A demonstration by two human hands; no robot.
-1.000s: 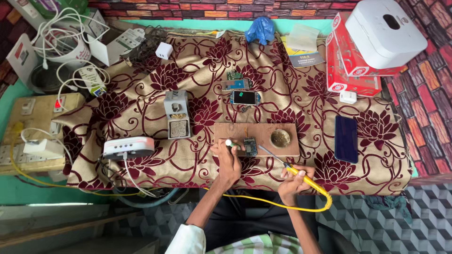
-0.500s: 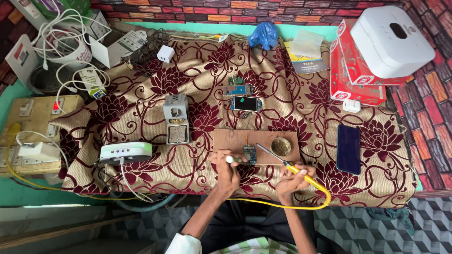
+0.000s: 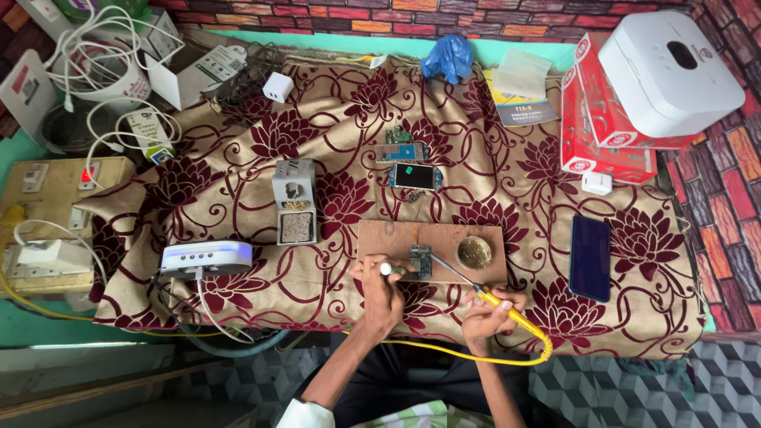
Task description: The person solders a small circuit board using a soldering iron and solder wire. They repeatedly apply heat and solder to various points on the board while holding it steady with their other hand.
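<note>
The right hand [image 3: 490, 315] is closed in a pen grip on a yellow soldering iron [image 3: 483, 295], whose thin tip slants up and left onto a small circuit board [image 3: 421, 261]. The left hand [image 3: 382, 287] is curled around a small pale-tipped object beside the board, probably solder or a tool, though it is too small to tell. Holding one hand on each side lets the board be steadied while the tip works it.

The board lies on a wooden block [image 3: 396, 238], which keeps heat off the flowered cloth [image 3: 333, 143]. A round brass tin [image 3: 474, 252] sits on the same block just beside the board, within easy reach of the tip. The iron's yellow cord [image 3: 468, 357] loops back along the table edge, out of the way.

Further out, two small phone parts [image 3: 414, 174] lie above the block, a grey stand [image 3: 295, 202] to the left, and a dark phone [image 3: 590, 257] to the right. At the far right, red and white boxes [image 3: 606, 127] are stacked under a white rounded case [image 3: 670, 71]. A yellow-labelled booklet [image 3: 519, 103] lies near the top edge, and white labelled cards [image 3: 194, 75] stand at the upper left among white cables.
</note>
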